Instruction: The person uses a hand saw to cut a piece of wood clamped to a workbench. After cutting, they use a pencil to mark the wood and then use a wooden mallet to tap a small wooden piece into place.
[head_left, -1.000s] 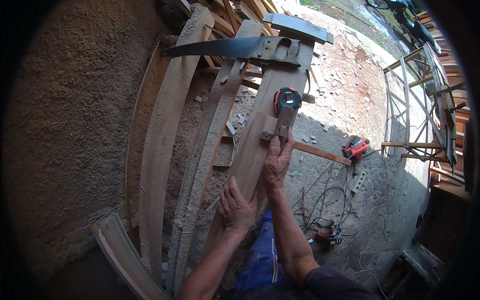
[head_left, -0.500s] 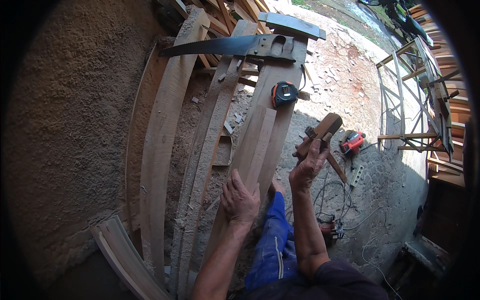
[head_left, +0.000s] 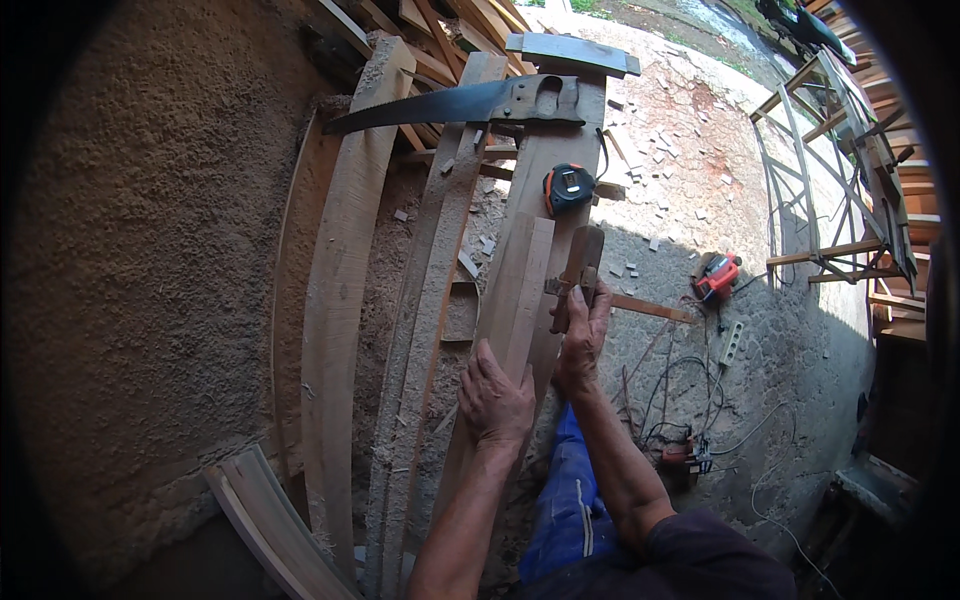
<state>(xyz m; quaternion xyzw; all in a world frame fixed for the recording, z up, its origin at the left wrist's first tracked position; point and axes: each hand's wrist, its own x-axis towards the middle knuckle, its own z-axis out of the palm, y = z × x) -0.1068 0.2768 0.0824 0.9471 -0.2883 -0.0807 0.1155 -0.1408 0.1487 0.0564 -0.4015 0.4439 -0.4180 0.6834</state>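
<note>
My left hand [head_left: 497, 400] grips a narrow light wood piece [head_left: 528, 280] lying along a wide board [head_left: 540, 180]. My right hand [head_left: 582, 335] is closed on a wooden hand tool [head_left: 578, 262] with a small metal fitting, held beside the narrow piece's upper right. A black and orange tape measure [head_left: 568, 188] rests on the board above both hands. A handsaw [head_left: 455, 103] lies across the boards further up, and a short grey piece [head_left: 570, 55] sits across the board's far end.
Long planks [head_left: 345, 250] lie at left beside a rough wall [head_left: 150, 250], with curved strips [head_left: 270, 510] below. A red power tool [head_left: 717, 277], a power strip [head_left: 731, 343], another tool [head_left: 685, 455] and cables are on the floor at right, near a wooden frame [head_left: 830, 255].
My right hand lifted the tool out to the right half a second ago and has since brought it back leftward and down beside the narrow piece. The view has shifted slightly.
</note>
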